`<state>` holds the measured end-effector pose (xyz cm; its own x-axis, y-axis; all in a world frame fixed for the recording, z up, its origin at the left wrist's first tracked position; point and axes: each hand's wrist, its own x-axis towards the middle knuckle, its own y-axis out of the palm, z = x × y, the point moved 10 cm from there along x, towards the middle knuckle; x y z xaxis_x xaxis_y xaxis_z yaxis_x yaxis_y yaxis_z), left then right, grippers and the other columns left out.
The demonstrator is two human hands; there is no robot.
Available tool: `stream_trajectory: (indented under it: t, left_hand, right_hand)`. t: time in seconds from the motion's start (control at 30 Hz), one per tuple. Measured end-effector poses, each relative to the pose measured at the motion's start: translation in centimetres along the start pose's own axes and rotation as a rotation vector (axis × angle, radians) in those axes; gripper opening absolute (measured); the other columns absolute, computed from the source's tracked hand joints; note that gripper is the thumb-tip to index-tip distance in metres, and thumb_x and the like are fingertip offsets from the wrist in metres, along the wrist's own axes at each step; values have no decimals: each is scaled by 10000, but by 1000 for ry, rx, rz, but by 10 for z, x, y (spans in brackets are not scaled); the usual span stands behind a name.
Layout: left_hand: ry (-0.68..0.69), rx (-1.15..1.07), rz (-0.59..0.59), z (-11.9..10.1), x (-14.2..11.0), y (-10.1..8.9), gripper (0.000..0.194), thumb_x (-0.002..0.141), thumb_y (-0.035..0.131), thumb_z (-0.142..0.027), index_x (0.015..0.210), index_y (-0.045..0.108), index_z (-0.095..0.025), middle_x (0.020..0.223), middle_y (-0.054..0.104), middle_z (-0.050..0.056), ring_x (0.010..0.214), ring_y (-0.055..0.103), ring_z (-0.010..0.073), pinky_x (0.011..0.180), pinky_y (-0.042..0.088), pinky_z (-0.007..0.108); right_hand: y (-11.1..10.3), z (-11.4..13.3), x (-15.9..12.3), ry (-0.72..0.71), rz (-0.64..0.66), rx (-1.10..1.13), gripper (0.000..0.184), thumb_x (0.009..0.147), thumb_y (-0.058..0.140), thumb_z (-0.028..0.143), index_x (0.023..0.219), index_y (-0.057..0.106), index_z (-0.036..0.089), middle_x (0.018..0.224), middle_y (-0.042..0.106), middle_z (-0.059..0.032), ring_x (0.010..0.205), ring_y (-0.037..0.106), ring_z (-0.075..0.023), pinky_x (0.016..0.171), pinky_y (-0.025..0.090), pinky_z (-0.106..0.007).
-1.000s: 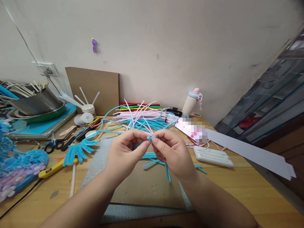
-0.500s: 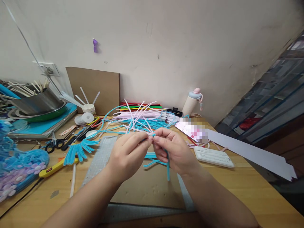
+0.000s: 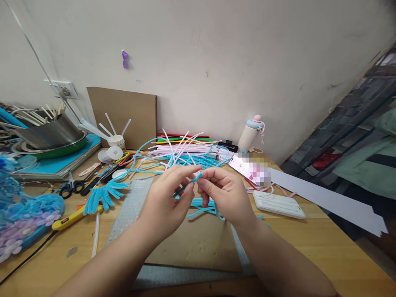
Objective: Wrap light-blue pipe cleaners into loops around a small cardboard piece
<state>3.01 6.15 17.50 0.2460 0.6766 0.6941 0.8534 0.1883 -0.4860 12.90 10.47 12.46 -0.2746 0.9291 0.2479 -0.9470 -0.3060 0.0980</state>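
Observation:
Over the cardboard sheet (image 3: 194, 243), both my hands pinch a blue pipe cleaner (image 3: 195, 179). My left hand (image 3: 167, 198) is closed on it between thumb and fingers, from the left. My right hand (image 3: 224, 196) grips it close by, thumb and fingertips together; part of its length is hidden by the fingers. Beneath and behind my hands lie loose blue pipe cleaners (image 3: 201, 210). Farther back is a heap of pink and blue pipe cleaners (image 3: 185, 150). A fan of blue pipe cleaner loops (image 3: 105, 196) rests left of my left hand.
A yellow glue gun-like tool (image 3: 66, 220) with a cord and scissors (image 3: 71, 185) lie at left, near a blue fluffy piece with flowers (image 3: 34, 225). A phone (image 3: 244, 169), white power bank (image 3: 278, 203) and bottle (image 3: 250, 133) stand or lie at right. A metal bowl (image 3: 52, 132) is back left.
My left fingers have opened out a little and shifted along the pipe cleaner, showing more of it. Its hanging end has moved from below my right hand. A green shape has appeared at far right.

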Motion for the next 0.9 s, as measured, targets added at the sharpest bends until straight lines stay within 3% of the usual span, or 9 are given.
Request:
stream_trajectory:
  t: [0.1,0.2,0.4,0.67,0.9]
  left_hand:
    - [136,131,150,-6,0,10,390,819,436,-60,1141,547,-250,1067,566,68,909,572,143,758,504,279]
    - [178,245,239,-3,-2,17,398,836,405,-75,1170,526,-253,1098,572,68,948,565,153,810,491,308]
    - [187,255,254,-3,-1,18,333,835,444,-115,1134,524,-237,1111,577,65,960,570,157,805,492,297]
    - [109,167,348,1,1,17,307,835,475,-139,1122,537,-231,1106,595,63,997,566,166,832,484,304]
    - [160,189,378,-2,-1,16,349,846,437,-130,1157,541,-250,1019,656,51,887,614,158,745,490,283]
  right_hand:
    - [4,-2,-1,48,85,-126,187,803,561,334,724,530,168,563,506,44,393,464,-51,360,383,-171]
    - [5,-11,-2,127,145,-191,163,811,527,307,731,535,165,546,503,46,371,452,-47,341,356,-158]
    - [11,-19,-2,213,263,-94,86,774,497,197,726,544,143,563,545,34,357,456,-35,346,354,-145]
    - [10,-21,-4,273,257,-90,53,750,503,188,711,514,154,496,460,72,326,388,-24,313,314,-133]
    - [13,-26,-8,297,301,-65,38,735,484,159,725,520,154,491,446,74,328,349,-19,306,287,-129]
